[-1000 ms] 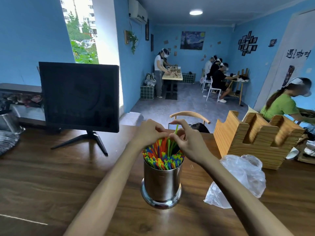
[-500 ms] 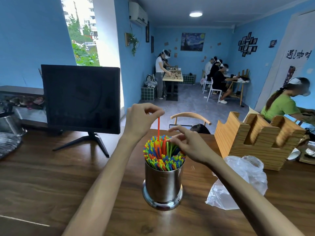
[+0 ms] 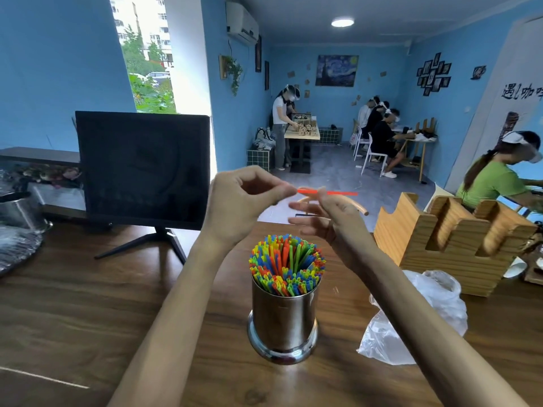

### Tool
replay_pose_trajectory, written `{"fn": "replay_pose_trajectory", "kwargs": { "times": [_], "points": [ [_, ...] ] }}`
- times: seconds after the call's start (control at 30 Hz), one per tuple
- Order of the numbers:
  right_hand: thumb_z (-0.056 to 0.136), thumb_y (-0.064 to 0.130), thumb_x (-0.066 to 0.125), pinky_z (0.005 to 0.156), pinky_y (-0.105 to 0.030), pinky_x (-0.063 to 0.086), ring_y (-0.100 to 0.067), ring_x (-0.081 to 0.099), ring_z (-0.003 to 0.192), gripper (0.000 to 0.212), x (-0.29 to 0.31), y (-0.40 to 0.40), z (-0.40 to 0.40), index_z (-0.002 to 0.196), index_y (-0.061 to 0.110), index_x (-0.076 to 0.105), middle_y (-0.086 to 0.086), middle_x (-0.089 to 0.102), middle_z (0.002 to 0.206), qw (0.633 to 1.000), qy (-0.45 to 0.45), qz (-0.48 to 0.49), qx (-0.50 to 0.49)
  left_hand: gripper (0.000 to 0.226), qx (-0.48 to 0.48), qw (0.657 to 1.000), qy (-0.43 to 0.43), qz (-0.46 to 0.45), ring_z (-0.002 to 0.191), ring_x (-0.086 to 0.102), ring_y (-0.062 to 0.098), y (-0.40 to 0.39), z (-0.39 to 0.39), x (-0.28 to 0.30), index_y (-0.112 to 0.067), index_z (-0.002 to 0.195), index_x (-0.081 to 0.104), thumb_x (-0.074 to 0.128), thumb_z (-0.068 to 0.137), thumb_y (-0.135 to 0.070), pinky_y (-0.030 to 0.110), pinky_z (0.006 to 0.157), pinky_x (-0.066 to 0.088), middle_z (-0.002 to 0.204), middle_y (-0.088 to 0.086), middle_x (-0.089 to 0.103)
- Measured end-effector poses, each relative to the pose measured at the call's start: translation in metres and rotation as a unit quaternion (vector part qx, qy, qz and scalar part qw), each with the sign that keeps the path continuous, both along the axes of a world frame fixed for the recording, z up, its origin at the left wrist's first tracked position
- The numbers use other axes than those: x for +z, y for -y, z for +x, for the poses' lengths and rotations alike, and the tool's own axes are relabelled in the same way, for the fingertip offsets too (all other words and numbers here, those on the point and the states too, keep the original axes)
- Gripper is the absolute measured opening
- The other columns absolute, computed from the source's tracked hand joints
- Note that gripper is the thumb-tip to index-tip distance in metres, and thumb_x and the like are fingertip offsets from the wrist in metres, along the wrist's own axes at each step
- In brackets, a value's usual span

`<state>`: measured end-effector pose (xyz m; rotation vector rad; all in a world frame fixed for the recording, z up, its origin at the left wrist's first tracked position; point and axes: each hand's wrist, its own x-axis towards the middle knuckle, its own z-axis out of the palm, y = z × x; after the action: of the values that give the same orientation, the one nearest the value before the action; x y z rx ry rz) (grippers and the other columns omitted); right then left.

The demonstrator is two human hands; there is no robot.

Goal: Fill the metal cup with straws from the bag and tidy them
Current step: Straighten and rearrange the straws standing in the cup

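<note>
A single red straw point(image 3: 340, 193) lies level in the air above the metal cup point(image 3: 283, 318), pinched at one end by my left hand point(image 3: 244, 201). My right hand point(image 3: 323, 212) touches its middle; its fingers are blurred, so I cannot tell their grip. The cup stands on the wooden table point(image 3: 88, 304), packed with upright coloured straws point(image 3: 286, 264). The crumpled plastic bag point(image 3: 417, 315) lies just right of it.

A thin red plastic straw point(image 3: 327, 192), upright in the cup half a second ago, now lies level above it, pinched by the left hand point(image 3: 244, 201) and right hand point(image 3: 326, 212).
</note>
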<state>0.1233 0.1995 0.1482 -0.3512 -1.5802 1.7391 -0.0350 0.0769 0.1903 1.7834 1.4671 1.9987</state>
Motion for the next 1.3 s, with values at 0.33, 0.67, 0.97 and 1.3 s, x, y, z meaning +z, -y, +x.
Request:
{"fn": "replay_pose_trajectory", "kwargs": {
  "times": [0.33,0.67,0.97,1.3],
  "points": [
    [0.096,0.001,0.067,0.059,-0.032,0.059,-0.035,0.076,0.075,0.100,0.009,-0.017,-0.003,0.160,0.035,-0.002,-0.010,0.074,0.112,0.980,0.024,0.162,-0.116,0.011,-0.062,0.946,-0.158,-0.277,0.083,0.073,0.000,-0.010,-0.028,-0.038,-0.027,0.095,0.081,0.084,0.085,-0.022,0.011,0.076,0.053,0.087,-0.014,0.078],
    [0.085,-0.005,0.072,0.067,-0.043,0.064,-0.025,0.074,0.067,0.107,-0.020,-0.013,0.009,0.152,0.054,0.014,0.000,0.067,0.092,0.915,0.167,0.340,-0.139,0.011,0.033,0.956,-0.120,-0.266,0.083,0.066,-0.009,-0.025,-0.035,-0.061,-0.036,0.093,0.078,0.076,0.091,-0.025,0.001,0.067,0.044,0.082,-0.023,0.073],
    [0.091,0.037,0.074,0.068,-0.022,0.044,0.000,0.058,0.077,0.017,-0.038,-0.018,0.010,0.087,0.021,0.078,0.012,0.066,0.086,0.829,0.282,0.440,-0.201,0.010,0.069,0.959,-0.102,-0.256,0.086,0.061,-0.014,-0.038,-0.031,-0.069,-0.039,0.092,0.075,0.071,0.095,-0.030,0.000,0.066,0.042,0.089,-0.024,0.071],
    [0.096,0.037,0.067,0.075,-0.028,0.054,-0.004,0.065,0.082,0.021,-0.036,-0.019,0.020,0.093,0.021,0.080,0.009,0.071,0.092,0.857,0.291,0.399,-0.147,0.021,0.064,0.910,-0.170,-0.372,0.080,0.067,0.002,-0.072,-0.025,-0.075,-0.029,0.097,0.082,0.070,0.093,-0.045,0.024,0.077,0.057,0.082,-0.018,0.071]
  ]
}}
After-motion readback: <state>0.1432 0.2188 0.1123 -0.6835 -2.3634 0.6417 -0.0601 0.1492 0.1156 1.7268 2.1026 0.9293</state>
